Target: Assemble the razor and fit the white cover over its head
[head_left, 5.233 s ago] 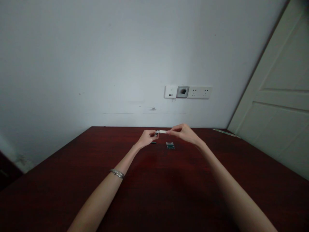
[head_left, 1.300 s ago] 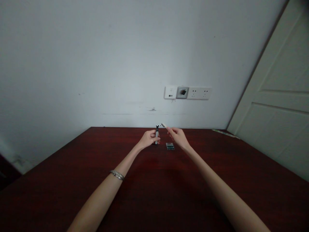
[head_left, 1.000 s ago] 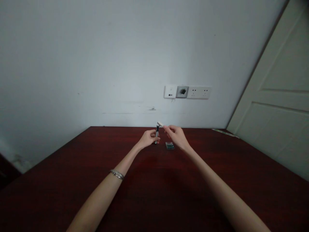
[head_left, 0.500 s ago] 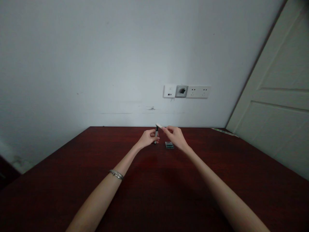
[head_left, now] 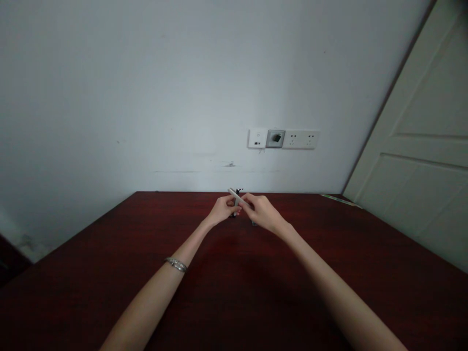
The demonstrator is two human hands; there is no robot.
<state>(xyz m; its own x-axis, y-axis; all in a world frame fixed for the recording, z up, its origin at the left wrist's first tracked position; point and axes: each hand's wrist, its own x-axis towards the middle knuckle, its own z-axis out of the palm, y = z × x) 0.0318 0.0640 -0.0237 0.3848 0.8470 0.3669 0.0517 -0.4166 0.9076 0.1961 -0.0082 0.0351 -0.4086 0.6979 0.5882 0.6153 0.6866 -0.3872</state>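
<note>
My left hand (head_left: 223,210) is closed around a slim black-and-grey object (head_left: 235,213) that stands upright. Its narrow black top rises above the fingers, with small dark bits sticking out to the right; I cannot make out its kind. A thin whitish bar (head_left: 234,194) is pinched in my right hand (head_left: 261,210). The bar slants up to the left and crosses in front of the upright object; whether they touch is unclear. Below my right hand, a small clear-and-dark item (head_left: 254,223) lies on the table, mostly hidden.
The dark red wooden table (head_left: 219,292) runs back to a pale wall (head_left: 183,97). Sockets and switches (head_left: 283,139) sit on the wall. A white panelled door (head_left: 427,126) stands at the right, and a printed strip (head_left: 340,200) lies near the table's back right corner.
My right hand has shifted slightly left and down, taking the whitish bar from the upright object's top to across its front. The hand now covers most of the small item. My left hand stays nearly still.
</note>
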